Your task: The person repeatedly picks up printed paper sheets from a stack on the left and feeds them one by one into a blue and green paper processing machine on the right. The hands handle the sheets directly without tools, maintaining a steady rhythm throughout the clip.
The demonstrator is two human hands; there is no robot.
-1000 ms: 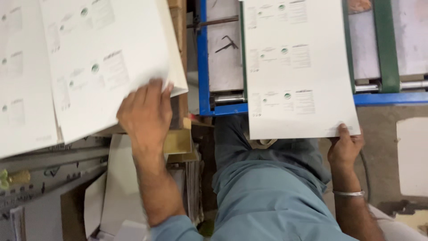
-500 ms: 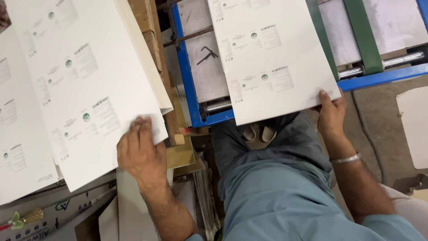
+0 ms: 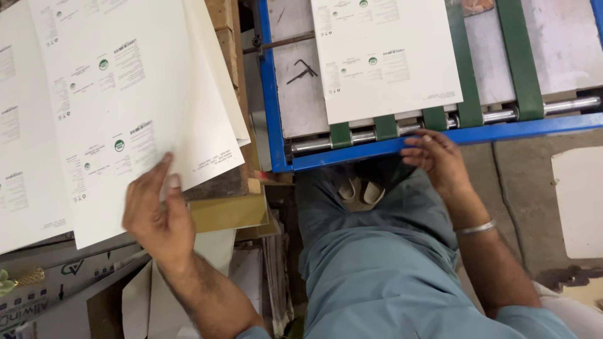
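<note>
Since half a second ago my right hand (image 3: pixel 440 160) has let go of the printed sheet (image 3: pixel 386 56) and dropped back to the blue frame edge (image 3: pixel 377 154), fingers loose and empty. That sheet now lies flat on the machine bed, over the green belts (image 3: pixel 518 59), its long axis running away from me. My left hand (image 3: pixel 157 216) has shifted along the near edge of the top sheet (image 3: pixel 132 107) on the stack at my left, thumb and fingers pinching it lightly. I judge these sheets light, thin and floppy, slick on one another; best taken at a near corner. A hex key (image 3: pixel 303 70) lies on the grey plate.
</note>
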